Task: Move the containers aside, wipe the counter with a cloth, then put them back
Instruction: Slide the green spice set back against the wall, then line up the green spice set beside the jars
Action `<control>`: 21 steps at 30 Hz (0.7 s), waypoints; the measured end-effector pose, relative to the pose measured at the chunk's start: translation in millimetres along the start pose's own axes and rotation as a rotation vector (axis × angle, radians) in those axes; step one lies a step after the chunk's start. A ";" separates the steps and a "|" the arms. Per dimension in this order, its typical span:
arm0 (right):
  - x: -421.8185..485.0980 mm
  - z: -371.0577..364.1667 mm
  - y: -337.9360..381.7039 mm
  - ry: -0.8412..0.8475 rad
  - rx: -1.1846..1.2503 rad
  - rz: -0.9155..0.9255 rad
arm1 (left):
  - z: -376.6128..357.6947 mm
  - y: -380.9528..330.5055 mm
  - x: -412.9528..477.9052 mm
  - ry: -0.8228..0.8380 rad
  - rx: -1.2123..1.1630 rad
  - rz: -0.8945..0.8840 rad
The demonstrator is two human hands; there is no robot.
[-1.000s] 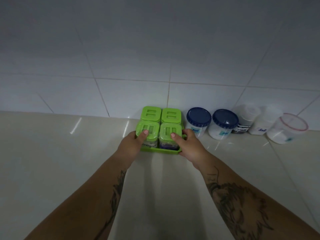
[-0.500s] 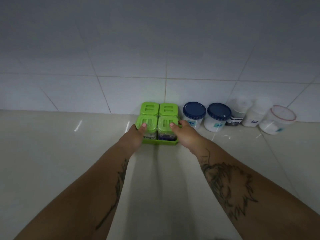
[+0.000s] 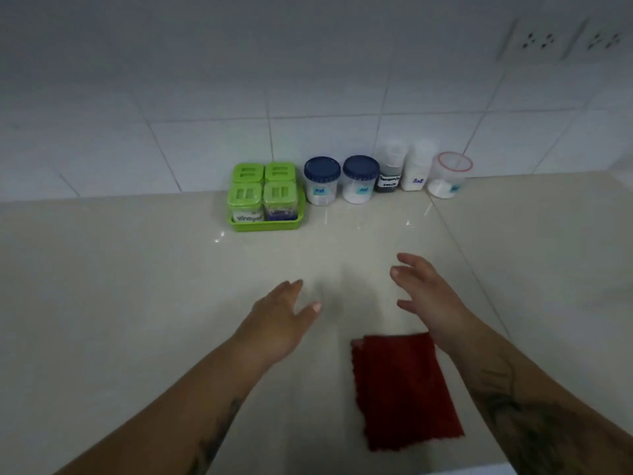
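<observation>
Both hands hover empty over the glossy cream stone counter [image 3: 137,286]: the left hand [image 3: 277,323] is spread with fingers loose, the right hand [image 3: 424,296] likewise open, its fingers slightly curled, neither touching anything. At 12 o'clock, against the white tiled wall [image 3: 205,138], the green plastic tray of four green-lidded square jars [image 3: 265,197] sits in line with two blue-lidded round white tubs [image 3: 340,180], two white-capped labelled bottles [image 3: 404,169] and a red-rimmed clear round tub [image 3: 450,174]. A folded dark red cloth [image 3: 404,389] lies flat at 5 o'clock, just beside the right wrist. Judging by the tidy row and the idle cloth, the putting-back looks finished, or nearly so; any next move would be only a nudge to straighten the row, or lifting the cloth away. Half a second ago both hands were clasped on the tray's front corners at the wall; now they are drawn back, well apart from it, and the cloth has come into view.
</observation>
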State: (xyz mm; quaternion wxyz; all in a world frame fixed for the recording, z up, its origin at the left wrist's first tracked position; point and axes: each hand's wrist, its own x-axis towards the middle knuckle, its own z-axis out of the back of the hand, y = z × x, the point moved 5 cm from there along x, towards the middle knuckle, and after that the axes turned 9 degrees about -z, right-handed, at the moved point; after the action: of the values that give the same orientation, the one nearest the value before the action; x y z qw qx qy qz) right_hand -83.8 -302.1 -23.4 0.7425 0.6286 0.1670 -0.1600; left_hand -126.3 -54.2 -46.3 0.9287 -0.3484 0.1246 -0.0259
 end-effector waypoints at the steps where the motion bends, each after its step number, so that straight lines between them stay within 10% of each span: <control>1: -7.3 10.2 -17.7 -0.040 -0.052 0.019 | -19.9 -6.6 -10.9 0.046 0.018 -0.009; 9: -39.8 23.0 -125.1 -0.072 -1.136 0.429 | -143.3 -54.5 -28.2 0.074 0.385 -0.061; 21: -39.5 28.3 -136.1 -0.082 -1.274 0.380 | -161.7 -49.5 -41.2 -0.154 0.559 -0.071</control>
State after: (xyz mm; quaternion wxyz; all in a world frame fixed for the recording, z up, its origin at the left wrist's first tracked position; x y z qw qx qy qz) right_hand -178.7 -350.4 -121.1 0.9899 0.0787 0.0866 0.0799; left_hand -204.6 -189.6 -122.6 0.9939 -0.0841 0.0295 -0.0655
